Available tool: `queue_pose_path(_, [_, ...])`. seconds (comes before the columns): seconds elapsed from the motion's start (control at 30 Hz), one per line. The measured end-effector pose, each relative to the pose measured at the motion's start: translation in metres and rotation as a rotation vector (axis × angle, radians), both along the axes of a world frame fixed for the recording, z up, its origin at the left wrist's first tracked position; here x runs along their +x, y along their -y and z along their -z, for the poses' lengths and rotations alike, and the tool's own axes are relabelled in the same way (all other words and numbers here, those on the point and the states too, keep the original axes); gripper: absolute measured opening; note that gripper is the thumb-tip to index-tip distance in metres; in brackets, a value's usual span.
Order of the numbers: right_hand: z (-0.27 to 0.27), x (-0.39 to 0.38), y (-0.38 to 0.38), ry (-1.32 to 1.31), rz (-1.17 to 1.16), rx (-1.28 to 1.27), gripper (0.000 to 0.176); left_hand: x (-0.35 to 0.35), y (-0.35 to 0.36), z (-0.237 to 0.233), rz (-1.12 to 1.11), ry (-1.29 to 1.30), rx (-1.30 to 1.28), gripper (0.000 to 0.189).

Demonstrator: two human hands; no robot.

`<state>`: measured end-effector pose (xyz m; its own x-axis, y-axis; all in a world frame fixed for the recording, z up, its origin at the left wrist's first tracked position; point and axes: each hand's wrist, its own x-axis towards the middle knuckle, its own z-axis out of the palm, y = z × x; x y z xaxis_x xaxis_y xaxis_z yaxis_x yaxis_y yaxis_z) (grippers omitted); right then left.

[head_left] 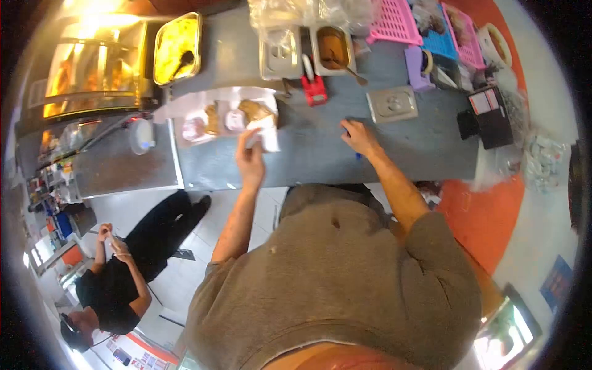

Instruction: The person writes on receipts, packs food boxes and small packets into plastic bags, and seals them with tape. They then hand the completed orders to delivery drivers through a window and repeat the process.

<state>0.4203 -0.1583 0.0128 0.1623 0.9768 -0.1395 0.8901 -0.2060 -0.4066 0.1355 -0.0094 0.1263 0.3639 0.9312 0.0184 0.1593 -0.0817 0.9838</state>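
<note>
Two people are in view: far left, a person in black (117, 283) stands on the floor, apart from the counter (308, 154). Next comes a tray (155, 52) of yellow food, then a white paper (209, 102) spread on the counter with flat pieces of food (237, 116) on it. The left hand (250, 159) has its fingers closed on the near corner of this paper. More to the right, past a red tool (314, 86), the right hand (361, 137) lies open and flat on the bare counter and holds nothing that I can see.

I think a quick pull on that corner could slide the food off the paper or tear it, because only one hand holds it. A small blue thing (357, 156) shows at the right wrist; I cannot tell what it is. The food itself is blurred, and the metal lid (392, 103) hides whatever is under it.
</note>
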Motion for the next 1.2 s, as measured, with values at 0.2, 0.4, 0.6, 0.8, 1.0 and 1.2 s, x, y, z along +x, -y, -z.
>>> queue_pose_path(0.2, [-0.044,0.036,0.069,-2.008,1.049,0.237,0.035,0.128,0.11,0.084,0.303,-0.248,-0.206,0.042])
queue_pose_path(0.4, [-0.042,0.057,0.102,-1.783,1.097,0.191,0.03,0.149,0.122,0.106,0.288,-0.575,0.112,0.048])
queue_pose_path(0.6, [-0.028,0.028,0.107,-1.571,0.956,0.106,0.049,0.134,0.128,0.098,0.225,-0.891,0.422,0.051])
queue_pose_path(0.8, [-0.014,0.013,0.12,-1.259,0.622,0.185,0.062,0.112,0.125,0.108,0.167,-0.843,0.457,0.057])
queue_pose_path(1.0, [-0.004,-0.015,0.092,-1.123,0.769,0.354,0.03,0.113,0.125,0.111,0.136,-0.861,0.449,0.06])
queue_pose_path(1.2, [0.009,-0.035,0.048,-0.556,0.397,0.592,0.023,0.118,0.123,0.109,0.13,-0.904,0.483,0.063])
